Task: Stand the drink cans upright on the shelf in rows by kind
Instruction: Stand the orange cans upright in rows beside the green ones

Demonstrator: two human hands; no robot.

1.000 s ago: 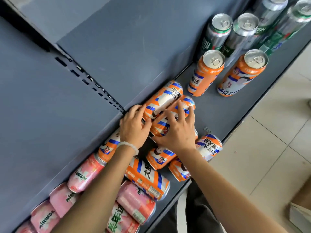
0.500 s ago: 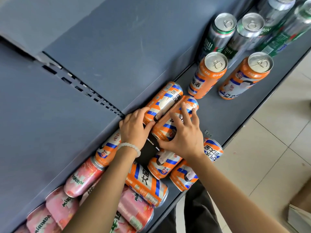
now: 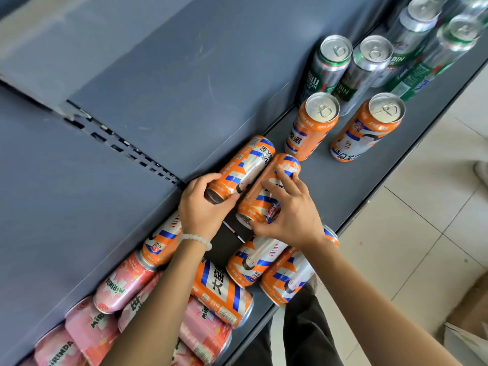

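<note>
My left hand (image 3: 203, 207) grips the near end of an orange can (image 3: 245, 165) lying against the shelf's back wall. My right hand (image 3: 290, 212) grips a second lying orange can (image 3: 264, 196) beside it, fingers curled over its side. Two orange cans (image 3: 311, 125) (image 3: 367, 128) stand upright further along the shelf, with several green and silver cans (image 3: 330, 67) upright behind them. More orange cans (image 3: 224, 289) lie under my forearms. Pink cans (image 3: 124, 281) lie in a heap at the near left.
The grey shelf (image 3: 330, 186) has bare floor between the lying and standing orange cans. Its front lip runs diagonally on the right, with pale floor tiles (image 3: 422, 233) beyond. A cardboard box (image 3: 470, 326) sits at the lower right.
Both hands have closed round the two lying orange cans and drawn them slightly up and apart; their near ends now show free of the pile.
</note>
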